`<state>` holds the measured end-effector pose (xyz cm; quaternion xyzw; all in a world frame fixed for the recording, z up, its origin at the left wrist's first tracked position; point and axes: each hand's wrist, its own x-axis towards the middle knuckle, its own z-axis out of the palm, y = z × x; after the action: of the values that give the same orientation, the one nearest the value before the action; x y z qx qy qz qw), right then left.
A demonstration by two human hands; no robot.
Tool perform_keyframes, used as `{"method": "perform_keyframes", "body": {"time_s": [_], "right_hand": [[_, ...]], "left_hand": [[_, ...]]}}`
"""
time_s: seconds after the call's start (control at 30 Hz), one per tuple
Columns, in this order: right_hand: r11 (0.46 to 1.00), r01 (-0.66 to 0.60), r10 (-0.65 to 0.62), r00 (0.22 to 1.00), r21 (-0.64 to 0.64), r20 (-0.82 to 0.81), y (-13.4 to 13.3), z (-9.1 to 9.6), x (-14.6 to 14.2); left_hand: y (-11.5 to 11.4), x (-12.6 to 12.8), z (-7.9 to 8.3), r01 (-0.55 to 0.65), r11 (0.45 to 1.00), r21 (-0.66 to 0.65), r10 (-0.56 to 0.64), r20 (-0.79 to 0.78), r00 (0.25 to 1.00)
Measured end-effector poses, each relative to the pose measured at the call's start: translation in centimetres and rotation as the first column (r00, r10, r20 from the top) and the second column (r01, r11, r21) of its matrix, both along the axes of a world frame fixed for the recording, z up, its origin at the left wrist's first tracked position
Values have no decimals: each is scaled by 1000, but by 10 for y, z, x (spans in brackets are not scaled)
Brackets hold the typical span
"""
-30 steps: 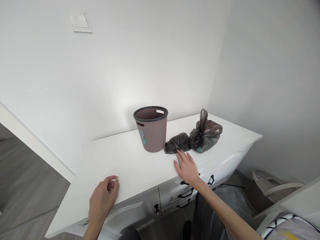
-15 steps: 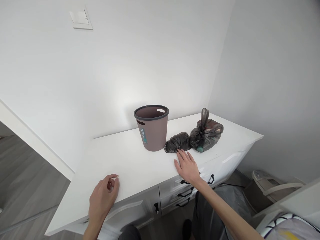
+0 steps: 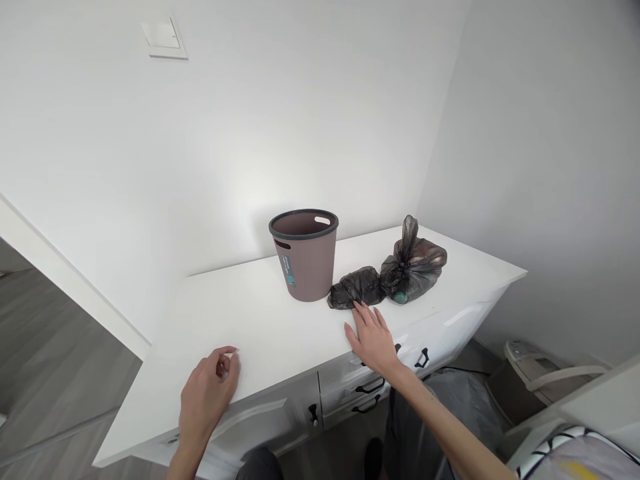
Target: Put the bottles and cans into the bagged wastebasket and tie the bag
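Note:
My left hand (image 3: 209,390) rests on the front edge of the white cabinet top, its fingers curled in toward the thumb and nothing visible in them. My right hand (image 3: 374,341) reaches over the front edge with fingers extended; the fingertips touch the near side of a small bunched black plastic bag (image 3: 357,287). Left of that bag stands an upright mauve trash bin (image 3: 311,267) with a dark rim, side handle holes and a label. On the right, against the small bag, sits a fuller knotted black trash bag (image 3: 415,270) with reddish and green contents showing through.
The white cabinet (image 3: 230,320) has drawers with black handles (image 3: 371,387) at its front. Walls stand behind it and to the right, with a light switch (image 3: 164,35) high on the left. On the floor at the lower right is a grey-beige appliance (image 3: 530,377).
My right hand has shifted slightly left and toward me, and the small black bag has moved a little toward me. The left hand stays on the cabinet top.

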<state>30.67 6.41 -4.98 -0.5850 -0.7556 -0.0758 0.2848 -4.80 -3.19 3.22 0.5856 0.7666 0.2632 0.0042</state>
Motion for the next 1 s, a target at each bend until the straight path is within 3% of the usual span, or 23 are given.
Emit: {"method": "perform_keyframes", "body": {"time_s": [0.17,0.27,0.33,0.43,0.5,0.53,0.6,0.67,0.73,0.83,0.9,0.93,1.0], "right_hand": [[998,-64,62,989,-10,-137,-35,2,-25],[962,-261,208,890,-80,-405,-62,21,-37],[875,-459,256,711,-156,-655,-80,44,-41],[645,-748,99,282,-154,-954,-100,86,-42],[501,-865,-72,-24,-15,-997,-107,112,-42],[456,-889,-145,-133,53,-980,-109,122,-42],[428,-895,-231,-243,126,-942,-111,137,-44],[451,-886,-242,-241,111,-940,-111,142,-45],[508,-860,-217,-167,35,-962,-112,139,-46],[695,-710,-136,22,-111,-990,-117,129,-46],[804,-580,-57,146,-132,-988,-124,123,-47],[823,-555,-13,198,-123,-980,-128,123,-48],[803,-585,67,277,-113,-958,-134,125,-52]], "left_hand": [[-1,5,7,-8,1000,-10,8,2,1000],[-3,8,13,10,1000,-5,-10,7,1000],[-5,13,17,75,997,31,-77,54,996],[-13,25,24,220,962,160,-247,173,953],[-21,39,32,326,914,242,-384,254,887],[-25,47,37,364,892,267,-436,305,847],[-32,63,49,388,881,270,-470,427,772],[-37,76,61,350,916,194,-398,536,744],[-40,85,71,322,941,102,-319,583,747],[-45,92,77,309,948,78,-296,576,762],[-51,96,76,298,948,112,-308,560,769],[-54,98,75,298,946,128,-317,559,766],[-62,102,72,324,935,146,-347,568,746]]}}
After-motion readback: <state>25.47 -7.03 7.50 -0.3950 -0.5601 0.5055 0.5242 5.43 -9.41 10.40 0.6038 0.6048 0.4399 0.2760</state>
